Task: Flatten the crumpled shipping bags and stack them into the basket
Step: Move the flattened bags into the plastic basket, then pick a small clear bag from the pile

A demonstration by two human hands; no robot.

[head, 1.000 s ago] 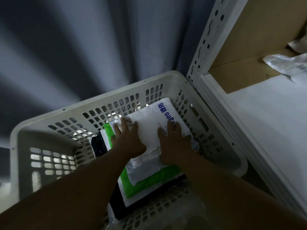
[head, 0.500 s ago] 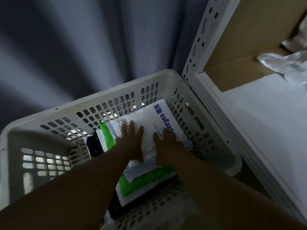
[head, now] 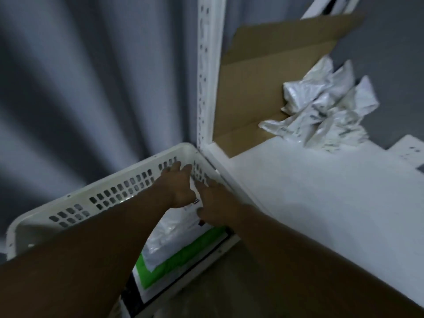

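Head view: the left hand [head: 181, 188] and right hand [head: 216, 208] are laid flat, fingers straight, on the top bag [head: 171, 230] of the stack [head: 183, 257] in the basket [head: 103, 191] at 7 o'clock; crumpled bags [head: 321, 111] are heaped on the shelf [head: 321, 198] at 2 o'clock, against cardboard [head: 259, 76].

Forearms, left hand [head: 181, 188] and right hand [head: 218, 210] are bare.

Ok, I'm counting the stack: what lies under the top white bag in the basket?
A green bag sticks out beneath the white bag, then a white layer and something black. The left arm covers the rest of the basket, so the count is uncertain.
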